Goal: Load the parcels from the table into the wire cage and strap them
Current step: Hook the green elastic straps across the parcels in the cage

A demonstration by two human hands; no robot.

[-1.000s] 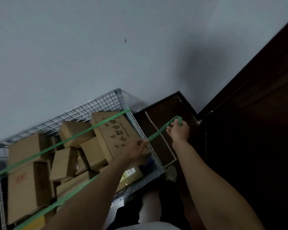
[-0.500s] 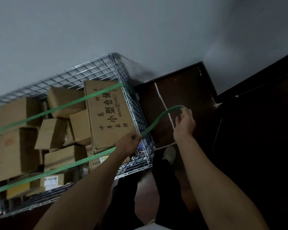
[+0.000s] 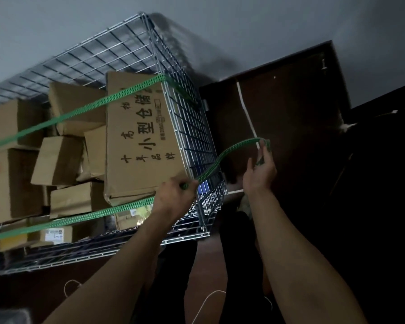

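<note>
from the camera on my head i look down at the wire cage (image 3: 193, 127), which stands against the grey wall (image 3: 56, 24) on a dark floor (image 3: 33, 295). it is packed with brown cardboard parcels (image 3: 59, 160) lying at odd angles, and the largest box (image 3: 140, 141), printed with black characters, sits in the right end against the mesh side. the green strap (image 3: 215, 163) crosses the load in two runs: one slants over the tops of the parcels up to the far right rim of the cage, the other runs along the near side, low across the boxes, to my left hand (image 3: 173, 195). that hand is closed in a fist around the strap right at the near right corner of the cage, touching the lower edge of the largest box. from there the strap rises in a slack arc through open air, outside the cage, to my right hand (image 3: 260, 170). my right hand is lifted beside the cage, well clear of the mesh, and pinches the strap between thumb and fingers; the strap folds over at my fingertips (image 3: 265, 146) and its end hangs down inside the hand. behind that hand stands a dark brown panel (image 3: 290, 101) with a pale strip (image 3: 246, 111) running down it. my dark trouser legs (image 3: 173, 277) show between my forearms, and a thin white cord (image 3: 206, 300) lies on the floor by them.
</note>
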